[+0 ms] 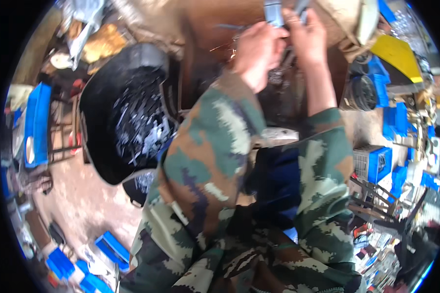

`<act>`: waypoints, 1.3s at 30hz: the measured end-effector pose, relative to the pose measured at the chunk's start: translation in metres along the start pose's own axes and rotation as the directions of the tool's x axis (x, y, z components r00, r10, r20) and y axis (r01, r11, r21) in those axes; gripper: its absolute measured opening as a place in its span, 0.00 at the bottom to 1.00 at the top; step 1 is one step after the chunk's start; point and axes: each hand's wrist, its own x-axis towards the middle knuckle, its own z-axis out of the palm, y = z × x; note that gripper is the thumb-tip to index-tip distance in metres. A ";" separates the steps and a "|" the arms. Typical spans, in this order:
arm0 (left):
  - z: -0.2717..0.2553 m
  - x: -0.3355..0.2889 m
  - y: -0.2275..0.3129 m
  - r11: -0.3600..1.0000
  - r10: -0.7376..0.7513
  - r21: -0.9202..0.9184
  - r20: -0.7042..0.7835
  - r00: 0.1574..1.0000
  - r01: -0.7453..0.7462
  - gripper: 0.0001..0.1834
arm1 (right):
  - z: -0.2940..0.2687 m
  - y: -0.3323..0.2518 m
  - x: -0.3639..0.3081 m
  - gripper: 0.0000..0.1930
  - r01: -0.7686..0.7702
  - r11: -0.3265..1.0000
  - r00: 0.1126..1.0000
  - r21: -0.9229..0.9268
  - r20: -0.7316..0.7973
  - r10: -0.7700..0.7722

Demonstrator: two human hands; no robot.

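Observation:
At the top of the view both my hands are raised close together over a brown work surface (205, 29). My left hand (259, 51) is closed, its fingertips meeting at the lower end of a flat grey-blue metal piece (274, 12). Just beside it, my right hand (310, 39) is closed with the thumb and fingers around a small grey piece (302, 10), blurred and cut off by the upper edge. I cannot make out its kind. Below the hands, a dark recess holds loose shiny scraps (277, 77). Thin wire-like bits lie left of my left hand.
Left of my arm stands a black tub (95, 141) heaped with thin metal strips (142, 122). Blue bins stand around, such as one on the left (38, 124) and one on the lower left (112, 250). On the right are a yellow panel (396, 58) and a blue crate (380, 163).

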 end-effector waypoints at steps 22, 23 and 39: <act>0.020 0.045 -0.041 0.976 0.209 0.112 -0.211 0.955 -0.189 0.15 | -0.017 0.025 0.011 0.14 -0.086 0.995 0.996 0.040 0.001 0.086; 0.020 0.045 -0.041 0.974 0.212 0.122 -0.215 0.953 -0.189 0.16 | -0.018 0.027 0.011 0.14 -0.084 0.996 0.996 0.036 -0.009 0.084; 0.020 0.050 -0.046 0.976 0.212 0.108 -0.231 0.950 -0.191 0.15 | -0.013 0.026 0.011 0.15 -0.061 0.993 0.998 0.105 -0.024 0.064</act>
